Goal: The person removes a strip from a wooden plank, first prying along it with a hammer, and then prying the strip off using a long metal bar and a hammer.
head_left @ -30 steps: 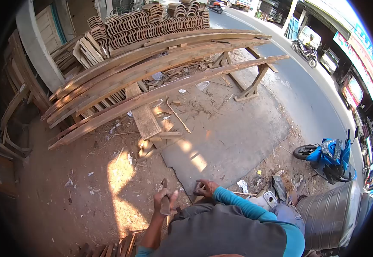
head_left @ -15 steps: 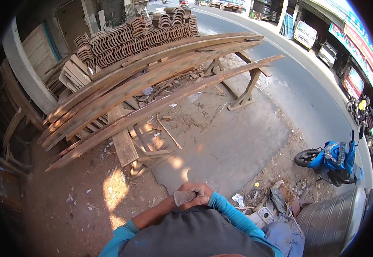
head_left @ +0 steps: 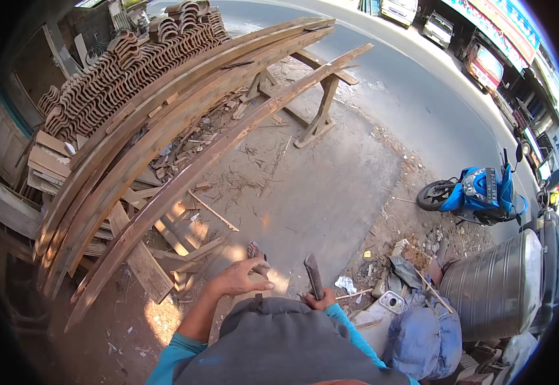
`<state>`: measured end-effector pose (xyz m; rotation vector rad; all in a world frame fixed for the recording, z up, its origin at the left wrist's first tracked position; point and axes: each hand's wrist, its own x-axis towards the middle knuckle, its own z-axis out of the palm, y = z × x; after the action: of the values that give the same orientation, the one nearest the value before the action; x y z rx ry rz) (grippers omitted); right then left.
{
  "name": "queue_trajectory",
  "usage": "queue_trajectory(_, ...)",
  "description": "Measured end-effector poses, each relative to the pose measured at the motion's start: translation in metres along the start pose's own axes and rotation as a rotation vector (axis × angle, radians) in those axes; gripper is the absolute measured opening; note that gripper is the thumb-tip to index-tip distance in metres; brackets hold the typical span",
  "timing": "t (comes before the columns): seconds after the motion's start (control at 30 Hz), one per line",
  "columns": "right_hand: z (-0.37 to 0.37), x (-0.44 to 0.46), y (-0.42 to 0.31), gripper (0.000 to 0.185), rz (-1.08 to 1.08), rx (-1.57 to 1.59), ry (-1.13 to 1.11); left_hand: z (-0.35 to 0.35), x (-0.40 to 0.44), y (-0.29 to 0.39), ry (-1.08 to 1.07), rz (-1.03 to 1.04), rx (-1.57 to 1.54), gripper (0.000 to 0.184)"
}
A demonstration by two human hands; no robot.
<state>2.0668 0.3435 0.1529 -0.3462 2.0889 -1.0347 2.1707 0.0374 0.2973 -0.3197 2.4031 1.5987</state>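
My right hand (head_left: 320, 299) is closed around the lower end of a dark, narrow tool with a blunt end (head_left: 313, 272). The tool points up and away from my body; its exact kind does not show. To the left, my left hand (head_left: 244, 278) is in front of my torso with loosely bent fingers, the thumb apart, and nothing visible in it. Just beyond that hand, part of a foot in a sandal (head_left: 254, 249) shows on the ground. The dark apron-like cloth (head_left: 273, 346) over my front lies between both arms.
Long wooden beams (head_left: 228, 141) rest across a trestle (head_left: 321, 115) and a plank support (head_left: 144, 273). Behind them are stacked roof tiles (head_left: 132, 77). A blue motorbike (head_left: 478, 192), a large metal drum (head_left: 494, 285) and a blue sack (head_left: 423, 340) stand on the right, beside the road (head_left: 414, 83).
My hands, together before, have separated: the left moved left and up, the right moved right with the tool now upright. The view has turned rightward and down.
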Motion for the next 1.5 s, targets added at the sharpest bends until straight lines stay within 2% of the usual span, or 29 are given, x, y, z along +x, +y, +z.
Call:
queue_trajectory(0.03, -0.001, 0.012, 0.003, 0.035, 0.089, 0.023, 0.084, -0.02, 0.011, -0.01, 0.018, 0.004, -0.004, 0.071)
queue_trajectory(0.13, -0.009, 0.046, 0.012, 0.036, 0.067, 0.022, 0.208, -0.086, 0.039, -0.018, -0.014, -0.227, 0.024, 0.073)
queue_trajectory(0.23, -0.008, 0.091, 0.037, 0.035, 0.049, -0.026, 0.332, -0.142, 0.082, -0.065, 0.149, -0.193, 0.163, 0.071)
queue_trajectory(0.37, 0.005, 0.156, 0.05, 0.031, 0.061, -0.001, 0.303, -0.227, 0.14, -0.075, 0.25, -0.262, 0.085, 0.069)
queue_trajectory(0.4, 0.009, 0.17, 0.047, 0.03, 0.009, 0.114, 0.323, -0.245, 0.164, -0.093, 0.294, -0.181, 0.121, 0.075)
queue_trajectory(0.43, 0.01, 0.177, 0.04, 0.029, -0.035, 0.226, 0.341, -0.259, 0.188, -0.103, 0.292, -0.179, 0.117, 0.075)
queue_trajectory(0.5, 0.002, 0.18, -0.005, 0.028, 0.014, 0.215, 0.397, -0.287, 0.229, -0.116, 0.474, -0.31, 0.285, 0.072)
queue_trajectory(0.57, -0.017, 0.171, -0.081, 0.03, 0.047, 0.088, 0.372, -0.307, 0.275, -0.137, 0.511, -0.268, 0.37, 0.072)
queue_trajectory(0.6, -0.019, 0.181, -0.069, 0.032, 0.042, 0.045, 0.353, -0.315, 0.294, -0.139, 0.548, -0.221, 0.446, 0.071)
queue_trajectory(0.63, -0.018, 0.19, -0.066, 0.032, 0.045, 0.045, 0.357, -0.322, 0.306, -0.127, 0.545, -0.218, 0.445, 0.071)
queue_trajectory(0.73, -0.023, 0.214, -0.061, 0.024, -0.132, -0.078, 0.381, -0.328, 0.345, -0.102, 0.491, -0.232, 0.364, 0.071)
queue_trajectory(0.8, -0.026, 0.236, -0.056, 0.021, -0.092, -0.084, 0.39, -0.331, 0.375, -0.1, 0.48, -0.132, 0.392, 0.073)
queue_trajectory(0.87, -0.031, 0.26, -0.05, 0.017, -0.048, -0.082, 0.395, -0.33, 0.4, -0.091, 0.472, -0.143, 0.389, 0.073)
queue_trajectory(1.0, -0.057, 0.316, -0.057, 0.016, -0.122, 0.031, 0.382, -0.343, 0.468, -0.093, 0.461, -0.142, 0.369, 0.075)
queue_trajectory(1.1, -0.091, 0.357, -0.082, 0.018, -0.135, 0.098, 0.423, -0.369, 0.519, -0.077, 0.434, -0.17, 0.357, 0.08)
queue_trajectory(1.13, -0.108, 0.364, -0.097, 0.019, -0.081, 0.103, 0.424, -0.374, 0.537, -0.08, 0.435, -0.165, 0.364, 0.08)
queue_trajectory(1.17, -0.125, 0.377, -0.106, 0.02, -0.032, 0.106, 0.428, -0.381, 0.559, -0.087, 0.456, -0.213, 0.36, 0.084)
queue_trajectory(1.2, -0.138, 0.391, -0.094, 0.023, -0.143, 0.024, 0.464, -0.386, 0.577, -0.094, 0.47, -0.263, 0.355, 0.088)
queue_trajectory(1.33, -0.18, 0.43, -0.068, 0.031, -0.281, 0.022, 0.625, -0.393, 0.62, -0.112, 0.393, -0.425, 0.306, 0.102)
queue_trajectory(1.43, -0.198, 0.447, -0.056, 0.029, -0.212, 0.043, 0.682, -0.397, 0.646, -0.15, 0.256, -0.575, 0.289, 0.114)
queue_trajectory(1.5, -0.205, 0.455, -0.048, 0.028, -0.197, 0.071, 0.692, -0.402, 0.64, -0.129, 0.178, -0.565, 0.296, 0.114)
